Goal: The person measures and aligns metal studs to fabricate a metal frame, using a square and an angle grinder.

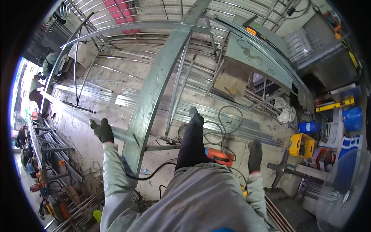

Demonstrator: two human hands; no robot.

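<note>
Silvery metal makes up the long bar (73,109) that slants across the left side of the view, one end near the wide steel beam (154,83) and the other near another person (35,87) by the bright opening. Dark-gloved, the left hand (102,131) lies over the bar toward its nearer end, its grip narrowed around the metal, though the fingers' undersides are hidden. On the other side of the body, the right hand (255,155), gloved too, hangs with its grip loose and the fingers lengthened, above the floor (241,155).

One foot (196,116) is stretched forward over flat metal strips (185,109) lying on the floor. Beside that leg sits an orange-red box (221,156), with a looped cable (241,113) just beyond it. Past the right hand stand a yellow crate (296,145) and a blue container (308,127). A bench (247,54) at the upper right carries a long orange-and-black tool (252,31).
</note>
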